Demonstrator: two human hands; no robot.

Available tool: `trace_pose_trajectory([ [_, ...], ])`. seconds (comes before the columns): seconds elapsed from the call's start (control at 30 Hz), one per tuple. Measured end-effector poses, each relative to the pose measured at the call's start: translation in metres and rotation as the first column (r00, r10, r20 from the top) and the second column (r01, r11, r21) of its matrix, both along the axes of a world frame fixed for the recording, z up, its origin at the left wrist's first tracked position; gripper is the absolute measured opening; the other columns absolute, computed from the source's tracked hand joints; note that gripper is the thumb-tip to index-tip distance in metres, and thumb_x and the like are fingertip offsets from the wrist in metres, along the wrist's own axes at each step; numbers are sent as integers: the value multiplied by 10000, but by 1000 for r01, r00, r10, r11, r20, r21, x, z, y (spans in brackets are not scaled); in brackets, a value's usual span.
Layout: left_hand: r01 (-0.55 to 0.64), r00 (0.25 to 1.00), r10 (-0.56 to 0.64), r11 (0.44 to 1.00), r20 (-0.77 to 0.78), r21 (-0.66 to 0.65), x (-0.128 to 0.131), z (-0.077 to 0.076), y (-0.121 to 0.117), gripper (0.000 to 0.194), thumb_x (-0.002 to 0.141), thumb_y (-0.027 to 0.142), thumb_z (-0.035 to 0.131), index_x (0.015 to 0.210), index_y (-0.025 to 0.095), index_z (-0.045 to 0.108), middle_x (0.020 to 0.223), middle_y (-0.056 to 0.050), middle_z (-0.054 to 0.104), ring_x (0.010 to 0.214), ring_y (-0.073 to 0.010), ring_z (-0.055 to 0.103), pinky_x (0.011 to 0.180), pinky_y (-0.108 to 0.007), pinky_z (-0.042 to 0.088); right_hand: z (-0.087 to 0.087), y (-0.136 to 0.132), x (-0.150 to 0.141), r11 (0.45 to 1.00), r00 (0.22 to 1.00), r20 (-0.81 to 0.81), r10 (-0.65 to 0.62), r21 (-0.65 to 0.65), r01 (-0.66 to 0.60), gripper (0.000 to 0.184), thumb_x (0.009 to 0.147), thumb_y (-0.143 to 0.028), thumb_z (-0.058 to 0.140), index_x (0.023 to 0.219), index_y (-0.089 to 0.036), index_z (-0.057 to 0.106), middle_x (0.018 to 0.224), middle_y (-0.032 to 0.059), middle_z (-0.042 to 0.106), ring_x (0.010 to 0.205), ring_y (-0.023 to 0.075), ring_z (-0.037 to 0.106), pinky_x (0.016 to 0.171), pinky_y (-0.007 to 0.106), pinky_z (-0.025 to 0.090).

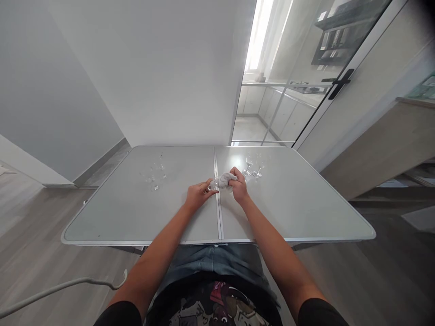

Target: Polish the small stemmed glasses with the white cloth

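Note:
Over the table's centre seam, my left hand (198, 195) is closed, its fingers pinching one end of a small clear stemmed glass (214, 184). My right hand (239, 184) grips a bunched white cloth (224, 179), which is pressed against the glass and covers much of it. The two hands face each other, a short way apart. Beyond my right hand stand a few clear stemmed glasses (258, 173). Further to the left is another group of clear glasses (155, 185), faint against the pale surface.
The pale folding table (115, 213) has a metal rim and a metal seam (219, 217) down its middle. A white wall (176, 81) rises behind it. At the right is a glass door with a black handle (340, 83). A pale cable (81, 281) curves at lower left.

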State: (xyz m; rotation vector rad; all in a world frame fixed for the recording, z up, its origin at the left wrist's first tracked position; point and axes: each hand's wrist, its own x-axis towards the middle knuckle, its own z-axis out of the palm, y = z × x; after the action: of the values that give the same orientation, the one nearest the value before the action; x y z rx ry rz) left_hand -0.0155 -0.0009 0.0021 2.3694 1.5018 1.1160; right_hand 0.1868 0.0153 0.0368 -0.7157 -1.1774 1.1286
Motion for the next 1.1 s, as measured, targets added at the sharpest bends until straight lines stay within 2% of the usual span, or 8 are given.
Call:
trace_pose_trajectory([
  [0.13,-153,987,152,988,58,19,0,1,0,497,827,585,713,1170,225,718,728,-22,710,660,-163,641,636,-260,370,-3,7,6,988,925,-352,-146,-105,116,255,578,-80,533,773,-226,459,726,-56,443,642,103,423,572,219,342],
  [0.27,-211,967,212,977,143,-22,0,-1,4,387,887,568,649,1057,228,715,762,-17,714,695,-163,651,651,-260,393,-7,12,3,963,869,-453,-199,-257,87,233,643,-136,590,860,-222,585,868,-24,636,844,152,604,740,267,484],
  [0.5,94,985,-97,995,145,24,4,-1,6,448,1005,473,483,1341,186,558,1003,-80,717,895,-201,640,870,-344,468,-3,0,-18,895,839,-518,168,-277,-350,296,830,-383,582,1033,-201,696,1013,40,743,969,244,672,840,371,551],
  [0.67,182,947,-132,971,292,-153,4,5,4,421,1010,511,432,842,186,640,702,-18,631,667,-153,555,774,-325,466,-1,-6,-17,858,825,-501,261,-271,-436,346,841,-448,558,1046,-203,692,927,49,754,937,263,687,806,372,555],
  [0.73,333,868,-180,903,462,-273,6,9,3,490,978,589,446,757,178,593,643,-4,579,594,-129,515,672,-294,451,0,-8,-17,850,836,-468,286,-278,-446,376,842,-491,551,1046,-204,684,902,54,752,903,264,691,777,375,556],
  [0.9,686,609,-156,596,778,-417,14,17,-1,588,874,729,513,728,160,545,572,4,490,505,-97,417,508,-253,326,2,-10,-15,815,841,-434,324,-324,-481,627,835,-760,424,1009,-213,675,847,71,740,859,279,697,702,389,553],
  [0.97,707,566,-85,561,820,-431,15,18,-1,586,848,738,546,716,167,519,568,9,460,493,-85,368,485,-247,261,1,-9,-12,820,843,-441,307,-327,-470,676,820,-809,395,1009,-223,674,832,66,737,854,277,698,688,385,552],
  [1.1,717,507,-1,555,862,-421,15,14,2,583,809,743,592,711,174,507,565,20,414,483,-75,302,470,-247,149,-6,-6,-8,832,863,-418,283,-341,-438,493,817,-684,516,953,-235,667,808,48,731,823,262,696,660,367,552],
])
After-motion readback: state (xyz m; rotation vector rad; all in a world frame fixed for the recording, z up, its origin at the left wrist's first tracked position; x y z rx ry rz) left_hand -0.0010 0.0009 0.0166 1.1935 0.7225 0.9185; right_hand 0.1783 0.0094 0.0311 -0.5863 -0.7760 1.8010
